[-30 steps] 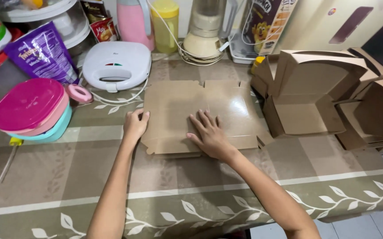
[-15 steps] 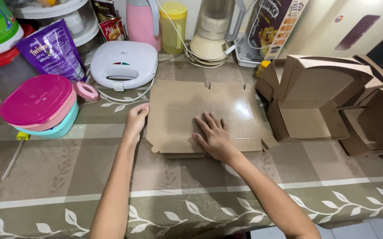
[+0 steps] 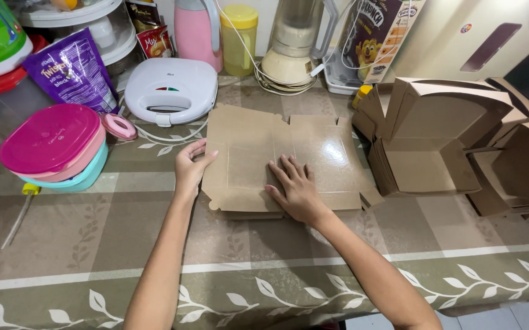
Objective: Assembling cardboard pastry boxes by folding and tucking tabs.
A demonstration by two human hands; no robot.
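Hands [image 3: 192,166] [image 3: 296,188] flat on cardboard blank [image 3: 276,153], edges free

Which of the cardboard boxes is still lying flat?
The unfolded box blank under both hands, at the table's middle. The boxes to its right are already folded up, walls standing, and nested.

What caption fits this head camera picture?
Two hands, left and right, press a flat cardboard box blank on a kitchen table.
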